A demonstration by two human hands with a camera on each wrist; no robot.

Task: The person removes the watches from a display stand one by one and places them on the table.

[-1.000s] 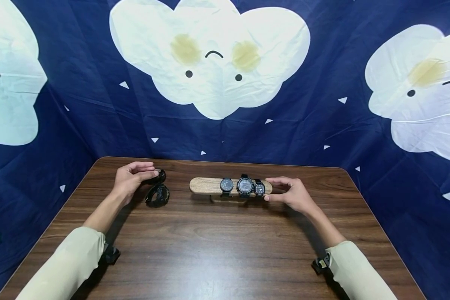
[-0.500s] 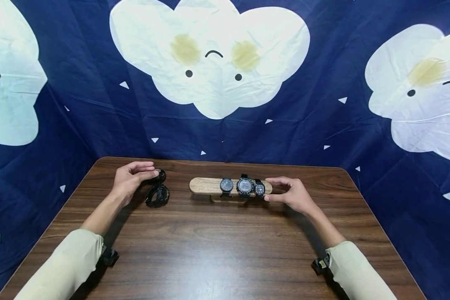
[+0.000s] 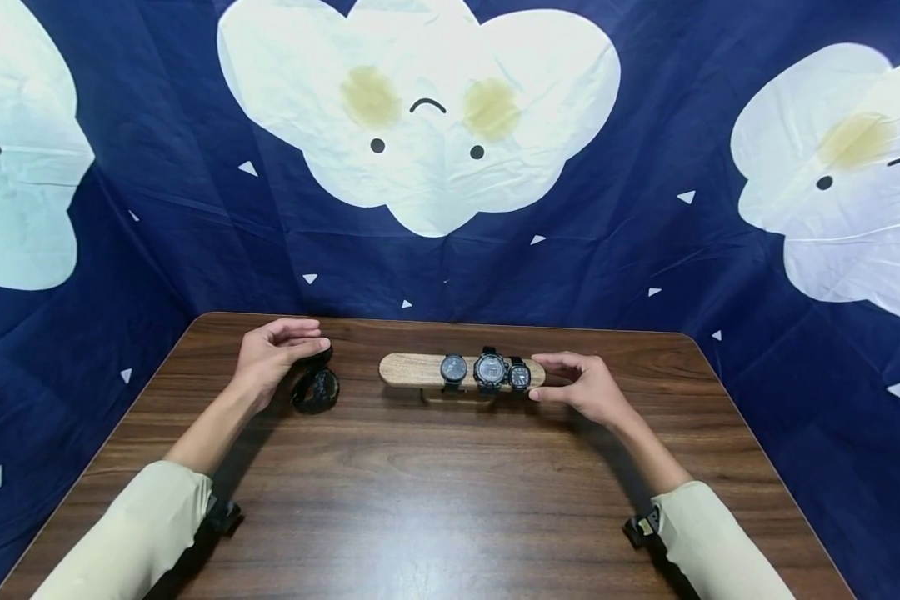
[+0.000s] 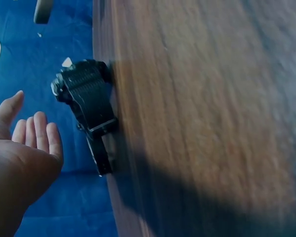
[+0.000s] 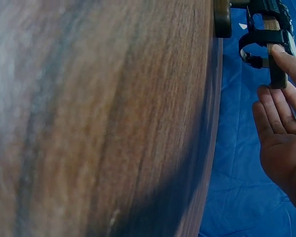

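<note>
My left hand (image 3: 270,358) hovers at the back left, fingers and thumb apart with nothing between them. Below its fingertips sits a black watch (image 3: 321,357), mostly hidden by the hand. A second black watch (image 3: 316,392) with its strap looped stands just in front; the left wrist view shows a black watch (image 4: 91,96) beyond the fingers. My right hand (image 3: 581,387) pinches the right end of a wooden watch stand (image 3: 411,371), thumb on the bar (image 5: 277,74) in the right wrist view. The bar carries a round watch (image 3: 453,369), a chunky digital watch (image 3: 491,372) and a square-faced watch (image 3: 520,377).
Everything stands on a brown wooden table (image 3: 420,483) with rounded back corners. A blue curtain (image 3: 450,283) with white clouds hangs close behind its back edge. The stand's left half shows bare wood.
My left hand has shifted slightly right and away from me, and now covers more of the rear watch. The right hand and the stand have kept their places.
</note>
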